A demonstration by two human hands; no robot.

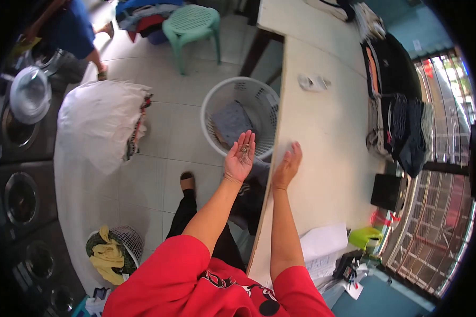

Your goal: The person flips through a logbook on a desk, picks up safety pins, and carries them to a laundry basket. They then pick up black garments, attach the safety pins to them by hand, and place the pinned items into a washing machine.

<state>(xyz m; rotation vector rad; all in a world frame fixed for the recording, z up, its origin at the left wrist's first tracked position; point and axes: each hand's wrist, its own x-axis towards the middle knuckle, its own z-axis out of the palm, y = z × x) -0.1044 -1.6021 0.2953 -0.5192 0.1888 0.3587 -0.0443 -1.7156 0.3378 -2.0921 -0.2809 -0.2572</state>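
Observation:
My left hand (239,159) is held palm up beside the table, fingers stretched out and slightly cupped. On its palm and fingers rests a small cluster of thin metal pins (244,152), which look like safety pins. Past the fingertips a white plastic laundry basket (208,105) stands on the floor, with a folded grey-blue cloth (232,122) inside. My right hand (287,167) is over the edge of the white table (328,142), fingers extended and nothing visible in it. Whether it touches the tabletop is hard to tell.
Small clear plastic items (313,83) lie on the table. Folded clothes (399,105) are stacked along its right side, papers (322,245) nearer me. Left are a white-wrapped bundle (98,119), front-loading washers (22,198) and a filled basket (129,240). A green stool (191,24) and another person (71,29) are farther off.

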